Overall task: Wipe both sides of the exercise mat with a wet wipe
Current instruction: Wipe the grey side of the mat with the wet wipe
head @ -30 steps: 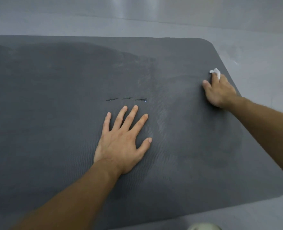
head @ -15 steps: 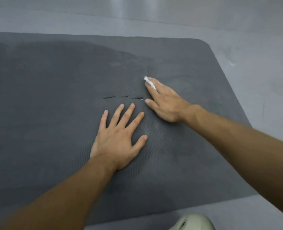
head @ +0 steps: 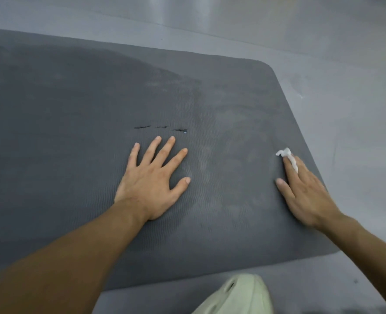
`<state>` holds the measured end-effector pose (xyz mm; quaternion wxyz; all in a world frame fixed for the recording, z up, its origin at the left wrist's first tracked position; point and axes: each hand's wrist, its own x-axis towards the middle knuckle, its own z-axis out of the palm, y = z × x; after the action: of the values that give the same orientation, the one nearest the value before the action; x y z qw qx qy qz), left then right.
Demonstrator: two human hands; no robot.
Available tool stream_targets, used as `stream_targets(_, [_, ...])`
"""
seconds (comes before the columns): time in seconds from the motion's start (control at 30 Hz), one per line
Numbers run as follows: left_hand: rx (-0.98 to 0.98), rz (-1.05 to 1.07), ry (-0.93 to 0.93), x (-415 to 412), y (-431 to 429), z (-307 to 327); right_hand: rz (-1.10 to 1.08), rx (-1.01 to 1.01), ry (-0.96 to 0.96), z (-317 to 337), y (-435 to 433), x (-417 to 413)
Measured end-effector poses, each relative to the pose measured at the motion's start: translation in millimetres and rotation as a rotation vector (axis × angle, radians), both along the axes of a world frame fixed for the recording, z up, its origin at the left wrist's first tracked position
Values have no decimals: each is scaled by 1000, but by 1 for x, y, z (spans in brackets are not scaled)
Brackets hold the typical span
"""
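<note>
Altogether 1 mat (head: 74, 155), 1 wet wipe (head: 287, 155) beneath the flat right hand (head: 307, 193), left hand (head: 153, 182) splayed, empty, near 3 slits (head: 162, 127).

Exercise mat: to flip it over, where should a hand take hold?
Likely the mat's rounded near-right corner, from the right: its thin edge lies free on the floor, close to the right hand pressing the wet wipe. The left hand, flat mid-mat, must lift first.
</note>
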<state>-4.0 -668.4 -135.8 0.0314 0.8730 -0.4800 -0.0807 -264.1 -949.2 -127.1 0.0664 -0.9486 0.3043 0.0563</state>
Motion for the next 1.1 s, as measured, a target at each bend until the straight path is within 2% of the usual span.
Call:
stream_targets(0.1, [0, 1, -1, 0, 0, 0, -85, 16, -95, -15, 0, 57])
stream_targets(0.2, [3, -5, -8, 0, 0, 0, -66, 37, -104, -18, 13, 108])
stream_targets(0.33, [-6, -2, -12, 0, -1, -1, 189, 93, -95, -9, 53, 144])
stream_targets(0.47, [-8, -1, -24, 0, 0, -2, 493, 123, -40, 7, 105, 109])
stream_targets(0.6, [-11, -2, -20, 0, 0, -2, 656, 116, 40, 19, 114, 33])
stream_targets(0.7, [-14, -9, -19, 1, 0, -3, 634, 81, 98, 24, 96, -22])
stream_targets(0.8, [-23, -8, -14, 1, 1, -3, 425, 96, 91, 30, 68, -60])
stream_targets(0.87, [-18, -5, -19, 1, 1, -3, 341, 95, 70, 32, 60, -68])
stream_targets(0.93, [-23, -3, -18, 1, 1, -2, 392, 119, 56, 28, 69, -59])
stream_targets(1.1, [-14, 1, -20, 1, 0, -1, 832, 11, 112, 19, 113, 8])
